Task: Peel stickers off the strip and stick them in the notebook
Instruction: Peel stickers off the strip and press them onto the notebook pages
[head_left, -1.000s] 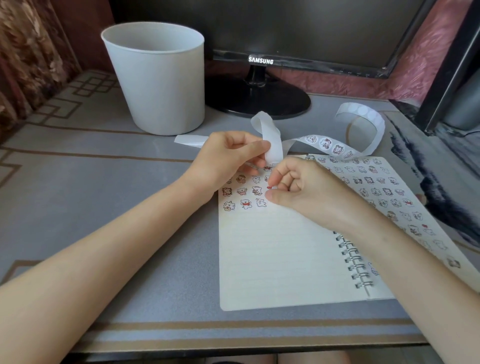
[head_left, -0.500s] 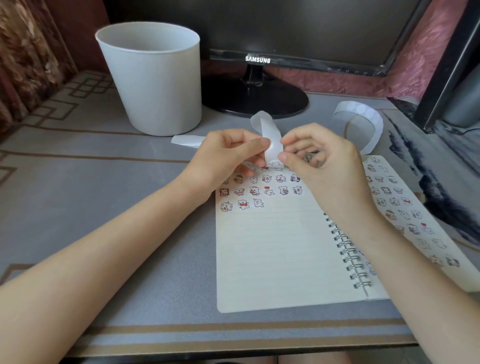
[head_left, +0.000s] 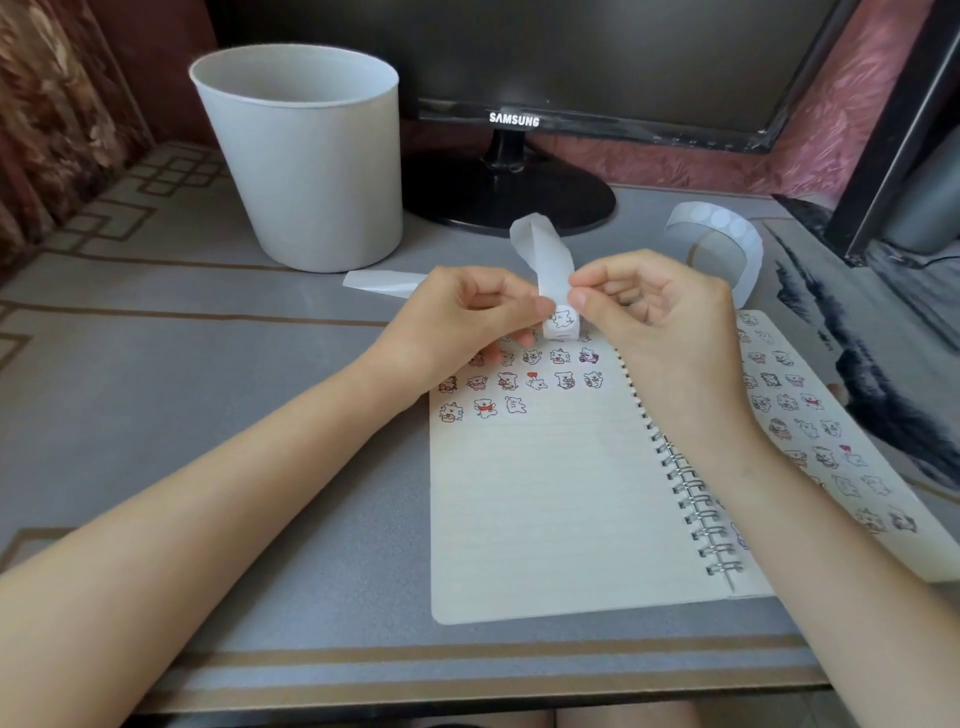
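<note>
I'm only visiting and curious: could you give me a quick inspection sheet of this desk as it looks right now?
Surface: grey desk mat with brown border lines.
Job's things: open spiral notebook, stickers in rows on both pages; sticker strip looping upward, its far end curled at the right.
Clutter: white bin; monitor on its stand.
Hands: left hand and right hand both pinch the sticker strip above the notebook.
Cables: nothing seen.
Surroundings: patterned curtain left; pink fabric behind.

Left grip (head_left: 467, 317) and right grip (head_left: 660, 322), curled, seemingly pinch the strip (head_left: 545, 260).
</note>
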